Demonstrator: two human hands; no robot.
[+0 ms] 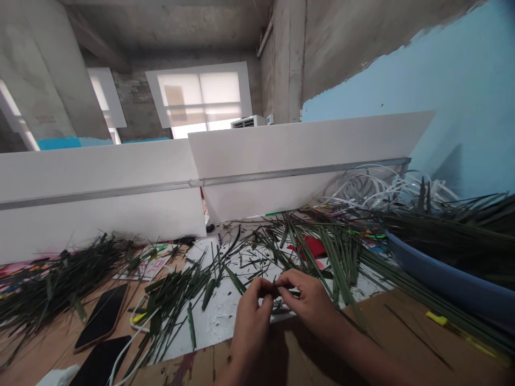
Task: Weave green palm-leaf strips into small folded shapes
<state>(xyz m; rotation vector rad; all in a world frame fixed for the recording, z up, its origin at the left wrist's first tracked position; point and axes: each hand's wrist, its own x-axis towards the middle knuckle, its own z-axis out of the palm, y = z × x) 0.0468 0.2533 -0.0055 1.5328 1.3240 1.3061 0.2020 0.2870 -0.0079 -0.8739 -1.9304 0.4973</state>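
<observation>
My left hand (254, 311) and my right hand (308, 300) meet at the fingertips above the near edge of a white sheet (219, 316). Both are closed in a pinch on a small dark-green leaf strip (275, 290), mostly hidden by the fingers. Close to my left hand lies a pointed leaf piece (235, 281). Cut leaf pieces and thin scraps are scattered over the sheet. Beyond my right hand, a bundle of long green leaves (341, 257) lies across a red piece (311, 247).
Two dark phones (103, 316) and a white cable (131, 343) lie at left, beside leaf heaps (72, 273). A blue basin (446, 273) full of leaves stands at right, near a yellow-handled tool (436, 318). White panels (257, 155) border the back; coiled white strips (362, 187) lie behind.
</observation>
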